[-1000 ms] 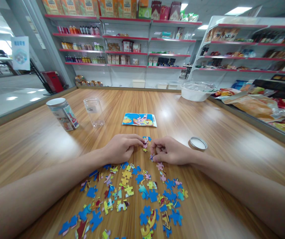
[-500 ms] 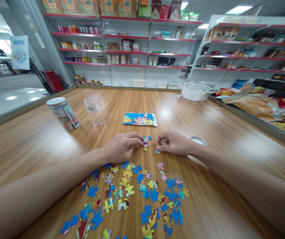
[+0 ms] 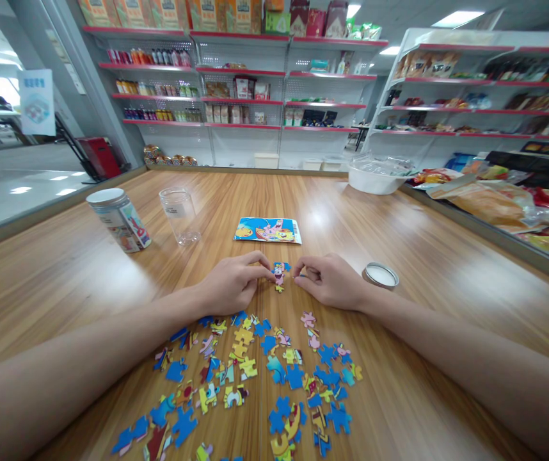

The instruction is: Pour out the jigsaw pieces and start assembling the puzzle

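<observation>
A small cluster of joined puzzle pieces [image 3: 279, 275], pink, blue and yellow, lies on the wooden table. My left hand [image 3: 236, 282] is curled at its left side, thumb and index fingertips holding that edge. Just right of the cluster, my right hand [image 3: 332, 280] pinches a puzzle piece [image 3: 302, 276], mostly hidden by the fingers and apart from the cluster. Loose puzzle pieces [image 3: 295, 376] in blue, yellow and pink are spread nearer to me. Beyond both hands lies a picture card [image 3: 267, 230] with cartoon figures on blue.
At the left stand a lidded jar [image 3: 119, 221] and a clear plastic jar [image 3: 181, 218]. A round metal lid [image 3: 381, 275] lies right of my right hand. A white bowl [image 3: 377, 182] sits far right, near packaged snacks [image 3: 490, 202]. Stocked shelves [image 3: 240, 99] rise behind the table.
My right hand has lifted the piece slightly and moved it left and up, closer to the joined cluster. The metal lid shows more fully. My left hand stays at the cluster.
</observation>
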Available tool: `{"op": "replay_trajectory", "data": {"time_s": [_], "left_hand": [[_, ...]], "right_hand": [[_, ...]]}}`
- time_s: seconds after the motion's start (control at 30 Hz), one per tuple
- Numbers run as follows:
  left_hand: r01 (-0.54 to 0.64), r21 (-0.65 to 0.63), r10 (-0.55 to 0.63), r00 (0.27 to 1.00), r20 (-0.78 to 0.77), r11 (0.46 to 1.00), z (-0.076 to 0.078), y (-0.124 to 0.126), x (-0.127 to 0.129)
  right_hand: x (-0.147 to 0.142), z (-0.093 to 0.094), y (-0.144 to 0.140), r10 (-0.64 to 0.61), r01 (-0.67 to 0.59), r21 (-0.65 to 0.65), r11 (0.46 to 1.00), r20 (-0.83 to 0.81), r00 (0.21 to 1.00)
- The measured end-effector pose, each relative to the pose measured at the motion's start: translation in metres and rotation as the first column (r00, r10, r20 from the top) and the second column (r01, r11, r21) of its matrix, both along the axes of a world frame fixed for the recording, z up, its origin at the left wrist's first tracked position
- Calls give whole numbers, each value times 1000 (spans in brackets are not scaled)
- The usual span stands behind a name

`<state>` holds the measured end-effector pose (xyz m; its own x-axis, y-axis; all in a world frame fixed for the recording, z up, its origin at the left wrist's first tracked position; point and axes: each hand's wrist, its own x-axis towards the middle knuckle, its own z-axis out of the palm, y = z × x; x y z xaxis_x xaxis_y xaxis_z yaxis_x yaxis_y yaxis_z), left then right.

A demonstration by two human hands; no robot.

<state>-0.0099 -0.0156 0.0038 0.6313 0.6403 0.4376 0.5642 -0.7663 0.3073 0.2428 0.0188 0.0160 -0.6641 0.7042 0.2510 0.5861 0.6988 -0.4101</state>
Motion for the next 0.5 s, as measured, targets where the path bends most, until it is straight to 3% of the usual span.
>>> {"op": "replay_trajectory", "data": {"time_s": [0.2, 0.4, 0.5], "left_hand": [[19, 9, -19, 1000, 18, 1000, 0, -1, 1], [29, 2, -29, 999, 33, 1000, 1, 0, 1], [24, -3, -24, 999, 24, 1000, 2, -1, 1]], "right_hand": [[0, -3, 4, -244, 216, 212, 953, 114, 963], [1, -3, 1, -97, 52, 251, 967, 172, 980], [-2, -4, -1, -85, 42, 244, 969, 168, 982]]}}
